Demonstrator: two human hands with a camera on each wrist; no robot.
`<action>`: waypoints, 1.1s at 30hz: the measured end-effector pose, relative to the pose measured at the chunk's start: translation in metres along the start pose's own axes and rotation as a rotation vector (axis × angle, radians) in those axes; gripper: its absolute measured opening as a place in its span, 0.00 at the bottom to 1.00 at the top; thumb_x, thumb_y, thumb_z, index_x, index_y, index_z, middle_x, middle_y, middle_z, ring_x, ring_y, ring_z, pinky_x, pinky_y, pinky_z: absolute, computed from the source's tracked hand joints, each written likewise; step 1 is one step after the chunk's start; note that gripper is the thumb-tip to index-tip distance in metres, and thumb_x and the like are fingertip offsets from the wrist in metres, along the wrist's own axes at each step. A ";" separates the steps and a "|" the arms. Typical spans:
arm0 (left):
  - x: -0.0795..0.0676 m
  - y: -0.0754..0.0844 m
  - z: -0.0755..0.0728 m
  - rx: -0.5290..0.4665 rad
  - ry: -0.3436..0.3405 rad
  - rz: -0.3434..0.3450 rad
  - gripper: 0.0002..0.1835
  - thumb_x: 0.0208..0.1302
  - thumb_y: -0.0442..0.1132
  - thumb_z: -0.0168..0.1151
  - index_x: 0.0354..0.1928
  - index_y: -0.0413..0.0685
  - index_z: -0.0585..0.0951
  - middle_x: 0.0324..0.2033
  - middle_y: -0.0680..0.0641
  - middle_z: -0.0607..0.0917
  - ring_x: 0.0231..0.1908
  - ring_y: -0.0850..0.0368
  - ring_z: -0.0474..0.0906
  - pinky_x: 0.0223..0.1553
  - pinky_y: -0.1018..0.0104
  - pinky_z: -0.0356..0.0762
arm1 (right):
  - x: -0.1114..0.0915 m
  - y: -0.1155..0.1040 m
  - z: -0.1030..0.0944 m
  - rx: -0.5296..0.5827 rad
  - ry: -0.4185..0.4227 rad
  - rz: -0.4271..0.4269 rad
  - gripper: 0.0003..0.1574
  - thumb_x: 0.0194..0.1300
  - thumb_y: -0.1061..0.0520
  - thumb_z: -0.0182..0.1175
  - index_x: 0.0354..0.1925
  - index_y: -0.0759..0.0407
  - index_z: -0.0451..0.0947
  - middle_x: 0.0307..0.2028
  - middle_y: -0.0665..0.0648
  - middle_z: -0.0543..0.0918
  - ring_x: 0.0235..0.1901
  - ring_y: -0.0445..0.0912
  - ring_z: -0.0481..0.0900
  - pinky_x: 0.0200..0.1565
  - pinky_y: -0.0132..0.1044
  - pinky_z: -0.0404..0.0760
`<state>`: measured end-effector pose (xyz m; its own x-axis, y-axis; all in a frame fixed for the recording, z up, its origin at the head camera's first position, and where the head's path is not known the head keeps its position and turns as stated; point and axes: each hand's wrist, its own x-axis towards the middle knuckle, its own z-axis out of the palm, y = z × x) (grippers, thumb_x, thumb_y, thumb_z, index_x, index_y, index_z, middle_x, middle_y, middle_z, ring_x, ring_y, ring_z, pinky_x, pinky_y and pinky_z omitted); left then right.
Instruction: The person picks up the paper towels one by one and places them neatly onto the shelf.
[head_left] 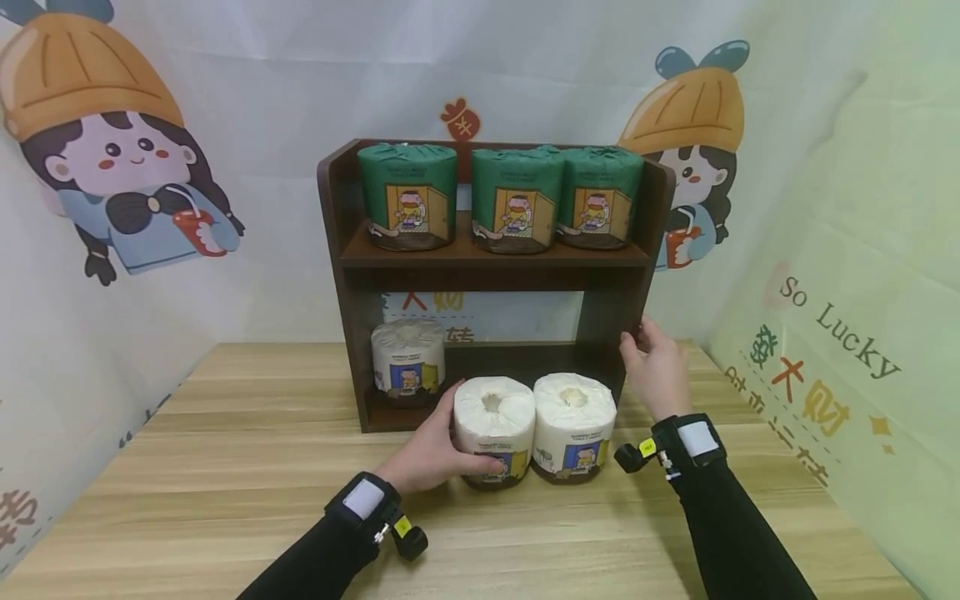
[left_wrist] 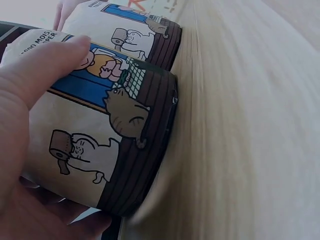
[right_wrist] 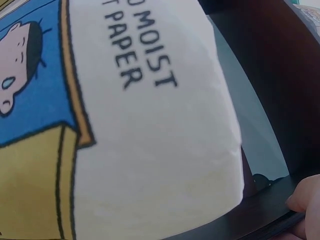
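A white wrapped toilet roll point(head_left: 495, 408) stands on the table just in front of the shelf. My left hand point(head_left: 431, 452) grips it from the left, thumb across the printed front and fingers round the far side; the left wrist view shows this hand point(left_wrist: 30, 115) close up. Right beside it stands a second white toilet roll point(head_left: 574, 425). Farther right, my right hand point(head_left: 658, 371) holds the front edge of the dark brown shelf's point(head_left: 487, 275) right side panel. Only part of that hand point(right_wrist: 305, 205) shows in the right wrist view, at the panel's edge.
On the lower shelf, at the left, sits another white toilet roll point(head_left: 407, 362). Three green-wrapped rolls, such as the left one point(head_left: 410, 196), stand on the upper shelf. The wooden table point(head_left: 225, 467) meets a printed cloth backdrop point(head_left: 285, 208) behind and at the sides.
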<state>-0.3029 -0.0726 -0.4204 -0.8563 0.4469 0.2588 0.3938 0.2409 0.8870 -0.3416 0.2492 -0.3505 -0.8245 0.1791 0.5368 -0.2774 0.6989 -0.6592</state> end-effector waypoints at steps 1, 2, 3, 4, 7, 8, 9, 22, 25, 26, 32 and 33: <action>0.000 0.000 0.000 -0.002 -0.002 0.004 0.65 0.41 0.40 0.85 0.76 0.56 0.48 0.65 0.52 0.67 0.62 0.57 0.63 0.67 0.43 0.55 | 0.000 0.000 0.000 0.001 0.000 0.000 0.22 0.77 0.54 0.53 0.66 0.57 0.71 0.54 0.66 0.80 0.52 0.58 0.77 0.49 0.56 0.81; 0.000 -0.001 0.000 -0.001 -0.002 0.009 0.64 0.41 0.42 0.85 0.75 0.57 0.50 0.63 0.53 0.68 0.61 0.58 0.64 0.66 0.44 0.57 | -0.001 0.000 0.000 0.000 0.001 0.001 0.22 0.77 0.54 0.53 0.66 0.57 0.71 0.54 0.65 0.80 0.52 0.58 0.77 0.49 0.56 0.81; 0.002 -0.005 0.000 0.005 -0.002 0.012 0.63 0.40 0.44 0.85 0.74 0.59 0.52 0.62 0.55 0.69 0.60 0.59 0.65 0.65 0.45 0.59 | -0.001 0.000 0.000 0.002 0.001 0.000 0.22 0.77 0.54 0.53 0.66 0.57 0.71 0.54 0.65 0.80 0.52 0.58 0.77 0.49 0.56 0.81; 0.003 -0.010 0.000 0.011 0.001 0.011 0.62 0.39 0.45 0.86 0.73 0.62 0.53 0.61 0.57 0.70 0.59 0.61 0.66 0.65 0.46 0.60 | -0.001 0.000 0.000 0.002 0.002 0.000 0.23 0.77 0.54 0.53 0.66 0.57 0.71 0.55 0.65 0.80 0.52 0.58 0.77 0.49 0.56 0.81; 0.003 -0.010 0.000 0.032 0.006 -0.005 0.61 0.39 0.47 0.86 0.73 0.62 0.54 0.61 0.57 0.70 0.58 0.61 0.67 0.64 0.46 0.62 | -0.002 -0.001 0.000 0.005 0.000 0.000 0.23 0.77 0.55 0.53 0.66 0.57 0.71 0.55 0.66 0.79 0.53 0.58 0.77 0.49 0.56 0.80; 0.003 -0.010 0.000 0.038 0.008 -0.010 0.61 0.39 0.47 0.86 0.73 0.63 0.54 0.60 0.58 0.70 0.58 0.62 0.67 0.64 0.47 0.62 | -0.002 -0.001 -0.001 0.003 0.002 0.000 0.23 0.77 0.55 0.53 0.66 0.57 0.71 0.55 0.66 0.79 0.52 0.58 0.77 0.49 0.56 0.81; 0.003 -0.010 0.000 0.044 0.010 -0.013 0.61 0.39 0.48 0.86 0.72 0.63 0.55 0.60 0.58 0.70 0.58 0.62 0.67 0.64 0.47 0.62 | -0.002 -0.001 -0.001 0.003 0.002 -0.001 0.23 0.77 0.55 0.53 0.66 0.57 0.71 0.55 0.66 0.79 0.52 0.58 0.77 0.49 0.56 0.80; 0.001 -0.010 0.000 0.133 0.046 -0.052 0.59 0.39 0.55 0.84 0.72 0.61 0.57 0.59 0.58 0.72 0.57 0.62 0.69 0.62 0.47 0.67 | -0.001 -0.001 -0.001 0.013 -0.001 0.003 0.23 0.77 0.55 0.53 0.67 0.57 0.70 0.55 0.66 0.79 0.53 0.58 0.76 0.50 0.57 0.80; 0.001 -0.010 0.000 0.141 0.052 -0.058 0.59 0.40 0.55 0.84 0.72 0.61 0.57 0.59 0.58 0.73 0.56 0.62 0.69 0.61 0.47 0.68 | -0.001 -0.001 0.000 0.021 -0.005 0.000 0.23 0.77 0.56 0.53 0.66 0.58 0.70 0.55 0.66 0.79 0.53 0.58 0.76 0.50 0.57 0.80; 0.001 -0.010 0.000 0.142 0.054 -0.060 0.59 0.40 0.55 0.84 0.72 0.61 0.57 0.58 0.58 0.73 0.56 0.62 0.69 0.61 0.47 0.68 | -0.001 -0.001 0.000 0.020 -0.005 0.000 0.23 0.77 0.56 0.53 0.66 0.57 0.70 0.55 0.66 0.79 0.53 0.58 0.76 0.50 0.57 0.80; 0.001 -0.010 0.000 0.136 0.061 -0.054 0.58 0.40 0.55 0.84 0.72 0.60 0.58 0.58 0.58 0.73 0.56 0.62 0.70 0.60 0.47 0.69 | -0.002 -0.001 0.000 -0.002 0.004 0.000 0.23 0.77 0.55 0.54 0.66 0.57 0.71 0.54 0.66 0.79 0.53 0.58 0.77 0.50 0.57 0.80; 0.001 -0.010 -0.001 0.135 0.063 -0.051 0.58 0.40 0.54 0.84 0.72 0.60 0.58 0.58 0.58 0.73 0.56 0.61 0.70 0.60 0.47 0.69 | -0.002 -0.001 0.000 -0.003 0.005 0.001 0.23 0.77 0.55 0.53 0.66 0.57 0.71 0.54 0.66 0.79 0.53 0.58 0.77 0.50 0.57 0.80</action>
<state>-0.3076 -0.0753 -0.4289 -0.8940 0.3771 0.2418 0.3868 0.3772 0.8415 -0.3393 0.2481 -0.3505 -0.8224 0.1835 0.5386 -0.2748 0.7008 -0.6583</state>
